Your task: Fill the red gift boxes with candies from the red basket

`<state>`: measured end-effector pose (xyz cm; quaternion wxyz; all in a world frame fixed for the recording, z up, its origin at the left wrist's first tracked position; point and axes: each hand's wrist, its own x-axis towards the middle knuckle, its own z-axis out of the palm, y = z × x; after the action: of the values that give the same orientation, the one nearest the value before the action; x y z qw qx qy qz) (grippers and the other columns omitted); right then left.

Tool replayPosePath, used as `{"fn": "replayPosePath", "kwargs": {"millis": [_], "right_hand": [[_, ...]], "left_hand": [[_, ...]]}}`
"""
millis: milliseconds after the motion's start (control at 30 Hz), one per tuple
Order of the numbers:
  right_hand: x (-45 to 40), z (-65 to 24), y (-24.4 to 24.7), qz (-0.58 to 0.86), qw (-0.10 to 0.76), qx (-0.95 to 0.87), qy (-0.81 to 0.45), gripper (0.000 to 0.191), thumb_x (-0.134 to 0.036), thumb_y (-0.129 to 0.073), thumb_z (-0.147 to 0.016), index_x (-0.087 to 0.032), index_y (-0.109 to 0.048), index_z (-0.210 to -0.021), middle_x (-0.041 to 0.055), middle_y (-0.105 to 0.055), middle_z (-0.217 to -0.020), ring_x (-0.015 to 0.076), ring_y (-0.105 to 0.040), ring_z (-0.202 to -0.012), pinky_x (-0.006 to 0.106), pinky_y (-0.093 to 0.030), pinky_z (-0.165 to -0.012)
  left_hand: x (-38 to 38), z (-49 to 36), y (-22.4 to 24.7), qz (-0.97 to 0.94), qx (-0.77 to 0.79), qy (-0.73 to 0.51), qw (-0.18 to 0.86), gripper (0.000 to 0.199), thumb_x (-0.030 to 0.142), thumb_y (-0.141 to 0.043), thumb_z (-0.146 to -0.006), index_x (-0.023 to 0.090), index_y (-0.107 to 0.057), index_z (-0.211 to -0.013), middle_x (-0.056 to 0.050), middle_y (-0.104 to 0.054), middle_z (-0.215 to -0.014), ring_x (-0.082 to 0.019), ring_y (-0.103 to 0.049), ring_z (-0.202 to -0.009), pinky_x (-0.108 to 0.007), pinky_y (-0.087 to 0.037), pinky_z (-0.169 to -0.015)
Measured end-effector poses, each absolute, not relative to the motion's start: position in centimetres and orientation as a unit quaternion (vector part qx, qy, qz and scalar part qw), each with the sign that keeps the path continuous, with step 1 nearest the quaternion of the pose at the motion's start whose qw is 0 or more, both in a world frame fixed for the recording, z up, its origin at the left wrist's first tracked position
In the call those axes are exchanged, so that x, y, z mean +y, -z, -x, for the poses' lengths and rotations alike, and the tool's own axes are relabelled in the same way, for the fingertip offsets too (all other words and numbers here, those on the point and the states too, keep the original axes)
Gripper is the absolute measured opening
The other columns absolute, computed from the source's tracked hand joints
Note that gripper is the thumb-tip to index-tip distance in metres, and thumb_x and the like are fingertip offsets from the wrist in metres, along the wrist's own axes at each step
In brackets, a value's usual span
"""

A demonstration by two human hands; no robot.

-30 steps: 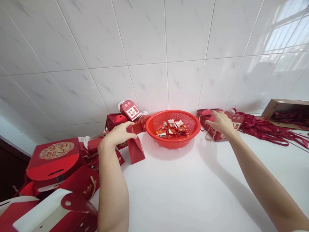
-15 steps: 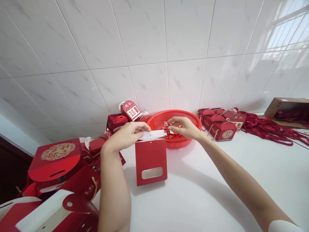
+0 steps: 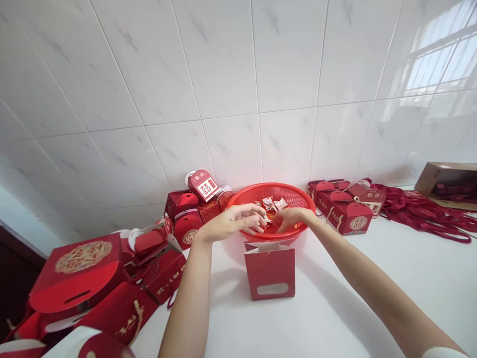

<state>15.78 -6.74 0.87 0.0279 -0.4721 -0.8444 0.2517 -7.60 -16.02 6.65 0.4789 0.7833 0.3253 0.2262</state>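
Note:
A red plastic basket (image 3: pixel 274 187) holds several wrapped candies (image 3: pixel 280 204) in red and white wrappers. My right hand (image 3: pixel 292 218) is down inside the basket, its fingers curled together among the candies; whatever they grip is hidden. Over the basket's near left rim is my left hand (image 3: pixel 244 218), fingers bent and slightly apart, with a whitish wrapper near the fingertips. A red gift box (image 3: pixel 271 271) with an oval window stands upright on the white table just in front of the basket, its top flaps raised. Neither hand touches it.
More red gift boxes (image 3: pixel 84 263) are piled at the left, with several others (image 3: pixel 186 221) behind. Right of the basket stand closed red boxes (image 3: pixel 345 211), then a heap of dark red ribbons (image 3: pixel 404 206) and a cardboard box (image 3: pixel 428 179). A tiled wall (image 3: pixel 231 144) rises behind.
My left hand has let go of the gift box and moved right to the basket. The box now stands farther right, close to the basket. My right hand has lowered into the candies.

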Motion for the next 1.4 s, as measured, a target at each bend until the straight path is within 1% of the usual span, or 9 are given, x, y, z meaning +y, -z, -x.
{"fn": "replayPosePath", "kwargs": {"millis": [67,167,300,433,567,767,1067,1267,1400], "right_hand": [[-6.6,-15.4,-0.6,0.481,-0.066,-0.841,-0.237,0.013,-0.023,-0.075,-0.061,-0.023,-0.072,-0.074,0.0009,-0.069,-0.078,0.0215,-0.064,-0.077,0.03,-0.049,-0.07],[-6.6,-14.7,-0.2,0.492,-0.124,-0.832,-0.226,0.011,-0.013,-0.069,-0.057,-0.023,-0.068,-0.059,0.0005,-0.065,-0.066,0.0228,-0.063,-0.069,0.034,-0.05,-0.068],[-6.6,-14.5,0.1,0.486,-0.14,-0.83,-0.236,0.016,-0.007,-0.064,-0.054,-0.021,-0.06,-0.047,0.0,-0.058,-0.052,0.022,-0.059,-0.058,0.035,-0.049,-0.062],[-6.6,-15.0,0.3,0.486,-0.125,-0.83,-0.243,0.013,-0.009,-0.063,-0.055,-0.022,-0.064,-0.056,-0.0005,-0.061,-0.057,0.0184,-0.058,-0.055,0.031,-0.046,-0.057],[-6.5,-15.4,0.7,0.503,-0.093,-0.823,-0.249,0.015,-0.014,-0.067,-0.057,-0.023,-0.069,-0.07,0.0014,-0.069,-0.073,0.0195,-0.062,-0.062,0.028,-0.046,-0.054],[-6.5,-15.7,0.9,0.503,-0.088,-0.818,-0.265,0.018,-0.008,-0.064,-0.06,-0.021,-0.068,-0.072,0.0026,-0.068,-0.078,0.02,-0.063,-0.068,0.027,-0.045,-0.056],[-5.5,-16.6,1.7,0.499,0.27,-0.757,-0.324,0.014,-0.008,-0.061,-0.07,-0.017,-0.062,-0.08,-0.0018,-0.06,-0.062,0.0133,-0.057,-0.06,0.021,-0.042,-0.055],[-4.8,-16.8,2.3,0.515,0.386,-0.675,-0.361,0.015,-0.011,-0.062,-0.065,-0.019,-0.056,-0.076,-0.0037,-0.059,-0.059,0.0129,-0.056,-0.057,0.022,-0.042,-0.055],[-4.7,-16.8,2.4,0.516,0.407,-0.667,-0.351,0.015,-0.015,-0.064,-0.063,-0.019,-0.057,-0.075,-0.0028,-0.062,-0.063,0.0133,-0.058,-0.06,0.022,-0.043,-0.056]], "left_hand": [[-15.3,7.8,-6.1,-0.76,0.338,-0.261,0.49,0.043,0.053,-0.062,-0.088,0.019,-0.065,-0.114,-0.011,-0.071,-0.111,-0.023,-0.07,-0.098,-0.037,-0.055,-0.088],[-13.3,7.5,-4.8,-0.766,0.398,-0.259,0.433,0.044,0.053,-0.06,-0.087,0.018,-0.066,-0.114,-0.009,-0.072,-0.108,-0.023,-0.068,-0.103,-0.035,-0.053,-0.092],[-9.4,5.3,-2.9,-0.821,0.483,-0.054,0.3,0.037,0.046,-0.067,-0.076,0.02,-0.073,-0.102,-0.008,-0.075,-0.105,-0.026,-0.068,-0.099,-0.033,-0.051,-0.085],[-6.8,2.4,-1.5,-0.798,0.531,0.139,0.247,0.04,0.034,-0.077,-0.056,0.023,-0.076,-0.094,-0.01,-0.076,-0.108,-0.032,-0.068,-0.095,-0.036,-0.052,-0.076],[-6.2,1.2,-0.5,-0.802,0.543,0.135,0.209,0.05,0.022,-0.079,-0.043,0.024,-0.073,-0.093,-0.01,-0.076,-0.103,-0.031,-0.068,-0.085,-0.035,-0.051,-0.067],[-6.2,1.7,0.8,-0.826,0.509,0.13,0.203,0.018,0.014,-0.068,-0.051,0.021,-0.063,-0.067,-0.003,-0.069,-0.072,-0.022,-0.062,-0.065,-0.03,-0.044,-0.057],[-6.4,1.7,1.1,-0.814,0.539,-0.075,0.204,0.022,0.023,-0.068,-0.073,0.021,-0.071,-0.095,-0.003,-0.074,-0.091,-0.02,-0.066,-0.076,-0.025,-0.044,-0.06],[-6.0,2.0,1.3,-0.8,0.552,-0.149,0.183,0.034,0.022,-0.074,-0.07,0.023,-0.072,-0.105,-0.004,-0.075,-0.104,-0.024,-0.068,-0.093,-0.028,-0.05,-0.075],[-6.0,1.9,1.2,-0.802,0.553,-0.159,0.162,0.035,0.023,-0.078,-0.069,0.021,-0.072,-0.104,-0.005,-0.075,-0.1,-0.024,-0.068,-0.092,-0.029,-0.049,-0.076]]}}
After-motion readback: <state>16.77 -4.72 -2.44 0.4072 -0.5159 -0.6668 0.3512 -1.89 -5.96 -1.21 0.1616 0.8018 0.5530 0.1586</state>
